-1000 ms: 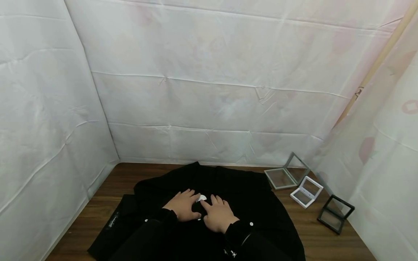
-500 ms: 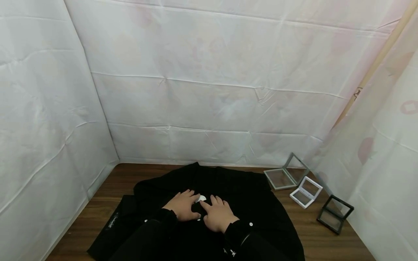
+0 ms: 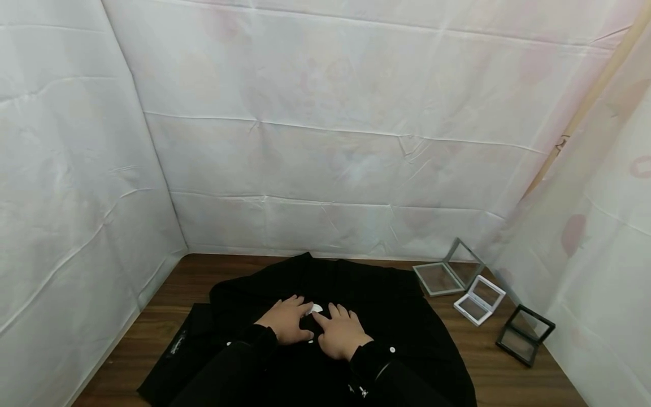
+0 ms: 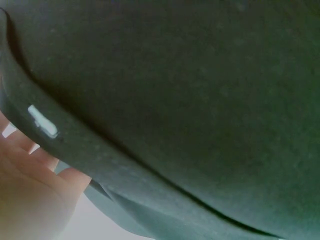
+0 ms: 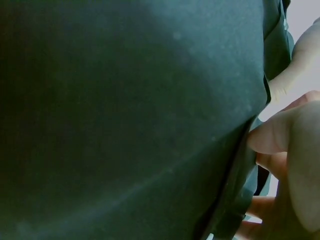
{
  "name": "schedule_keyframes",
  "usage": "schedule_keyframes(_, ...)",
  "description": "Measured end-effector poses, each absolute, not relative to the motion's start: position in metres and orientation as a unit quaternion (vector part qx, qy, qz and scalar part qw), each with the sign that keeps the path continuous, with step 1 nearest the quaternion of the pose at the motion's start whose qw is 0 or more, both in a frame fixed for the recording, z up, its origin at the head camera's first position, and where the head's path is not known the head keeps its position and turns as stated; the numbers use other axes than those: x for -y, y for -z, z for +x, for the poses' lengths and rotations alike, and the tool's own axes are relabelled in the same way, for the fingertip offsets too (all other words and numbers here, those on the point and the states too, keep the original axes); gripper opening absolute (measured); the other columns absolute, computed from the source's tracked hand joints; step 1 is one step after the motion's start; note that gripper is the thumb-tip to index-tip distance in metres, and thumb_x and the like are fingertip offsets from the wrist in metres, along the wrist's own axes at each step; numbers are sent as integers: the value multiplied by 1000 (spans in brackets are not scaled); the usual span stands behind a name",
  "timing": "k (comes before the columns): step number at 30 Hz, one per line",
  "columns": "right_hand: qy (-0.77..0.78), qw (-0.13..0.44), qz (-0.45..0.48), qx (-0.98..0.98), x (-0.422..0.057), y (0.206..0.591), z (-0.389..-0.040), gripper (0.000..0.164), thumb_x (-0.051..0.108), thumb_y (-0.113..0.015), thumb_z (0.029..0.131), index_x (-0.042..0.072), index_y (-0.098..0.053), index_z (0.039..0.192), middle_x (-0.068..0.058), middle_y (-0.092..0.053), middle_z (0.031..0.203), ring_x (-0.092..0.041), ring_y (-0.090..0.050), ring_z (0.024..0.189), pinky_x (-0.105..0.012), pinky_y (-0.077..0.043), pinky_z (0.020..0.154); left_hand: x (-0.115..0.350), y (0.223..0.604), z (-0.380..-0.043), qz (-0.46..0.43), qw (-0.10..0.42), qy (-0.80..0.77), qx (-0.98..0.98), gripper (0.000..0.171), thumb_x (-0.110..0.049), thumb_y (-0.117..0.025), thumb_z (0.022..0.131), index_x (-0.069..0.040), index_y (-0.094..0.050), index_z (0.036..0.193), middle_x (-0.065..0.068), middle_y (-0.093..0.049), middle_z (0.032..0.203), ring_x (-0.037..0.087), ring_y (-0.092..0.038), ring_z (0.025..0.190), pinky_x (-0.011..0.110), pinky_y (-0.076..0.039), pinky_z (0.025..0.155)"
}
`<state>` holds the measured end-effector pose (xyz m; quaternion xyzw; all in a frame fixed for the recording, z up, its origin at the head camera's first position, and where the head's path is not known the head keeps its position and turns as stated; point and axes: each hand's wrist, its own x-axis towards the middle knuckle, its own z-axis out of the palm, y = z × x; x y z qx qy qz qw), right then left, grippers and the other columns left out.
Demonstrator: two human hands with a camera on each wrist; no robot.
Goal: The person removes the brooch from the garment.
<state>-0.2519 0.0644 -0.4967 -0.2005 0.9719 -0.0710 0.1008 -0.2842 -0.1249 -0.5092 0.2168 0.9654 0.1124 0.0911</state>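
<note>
A black shirt [image 3: 386, 305] with small white buttons lies spread over the table, a white label [image 3: 316, 308] showing at its upper middle. My left hand [image 3: 287, 321] rests on the cloth just left of the label, fingers pointing away and thumb toward the middle. To the right, my right hand [image 3: 342, 333] rests the same way with spread fingers. Between the thumbs sits a white button [image 3: 311, 341]. Dark cloth fills most of both wrist views; fingers [image 4: 30, 155] show past its edge in the left one, a thumb and fingers [image 5: 270, 135] in the right one.
Three open folding mirrors stand along the right side of the wooden table [image 3: 503, 384]: a grey-green one [image 3: 439, 278], a white one [image 3: 480, 301] and a black one [image 3: 525, 334]. White sheets [image 3: 325, 141] hang behind and at both sides. White lettering [image 3: 178, 342] marks the black cloth at left.
</note>
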Motion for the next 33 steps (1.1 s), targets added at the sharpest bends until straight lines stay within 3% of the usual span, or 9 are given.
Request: schedule_keyframes(33,41,109,-194,-974,-63,498,-250,54,35,-51,105,34,-42,158,-13,-36,163,-36,-33,149,-60,-27,118,122,501,-279,219,94,-117,-964,75,-50,-76,90,-13,-53,151,18,-46,156,38,-37,147,63,-28,117)
